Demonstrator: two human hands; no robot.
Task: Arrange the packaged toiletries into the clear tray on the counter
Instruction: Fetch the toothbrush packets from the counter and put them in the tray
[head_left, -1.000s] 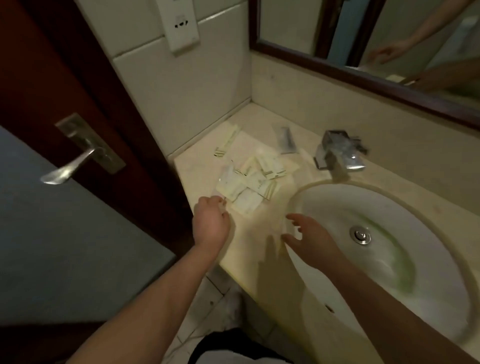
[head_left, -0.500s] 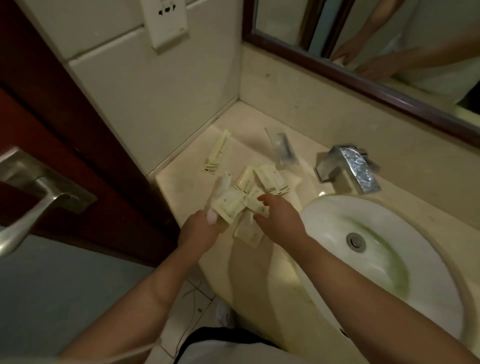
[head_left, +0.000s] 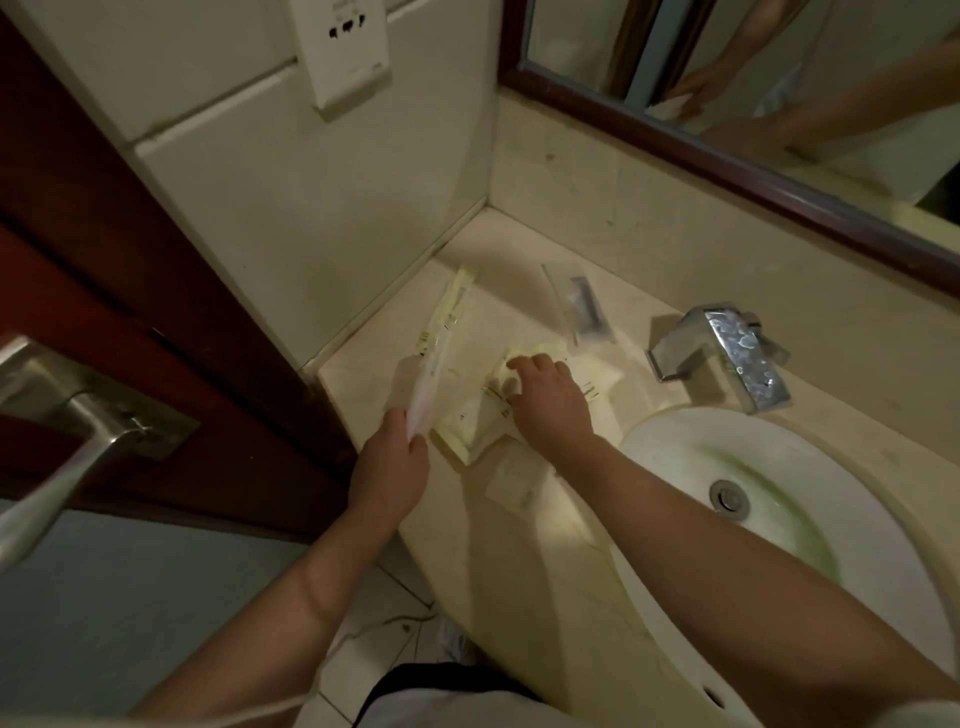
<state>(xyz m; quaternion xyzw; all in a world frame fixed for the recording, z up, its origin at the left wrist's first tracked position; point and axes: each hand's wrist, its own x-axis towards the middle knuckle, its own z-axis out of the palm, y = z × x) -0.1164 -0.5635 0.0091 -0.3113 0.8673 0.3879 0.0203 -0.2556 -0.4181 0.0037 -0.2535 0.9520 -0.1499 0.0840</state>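
Several pale yellow toiletry packets (head_left: 467, 423) lie in a loose pile on the beige counter (head_left: 519, 545), left of the sink. My left hand (head_left: 389, 467) grips a long slim clear packet (head_left: 428, 387) by its near end, lifted at the pile's left side. My right hand (head_left: 548, 402) rests on the pile with its fingers curled over a packet. Another long yellow packet (head_left: 449, 306) lies near the wall. A clear packet with a dark item (head_left: 579, 304) lies further back. A faint clear rectangle (head_left: 511, 480), perhaps the tray, sits by the counter edge.
A chrome faucet (head_left: 727, 358) stands behind the white oval sink (head_left: 779, 519) on the right. A mirror (head_left: 753, 104) runs along the back wall. A dark wooden door with a metal handle (head_left: 67, 415) stands close on the left. A wall socket (head_left: 343, 47) hangs above.
My left hand has picked up the long clear packet and raised it. My right hand moved from the sink rim onto the pile. The camera came closer.
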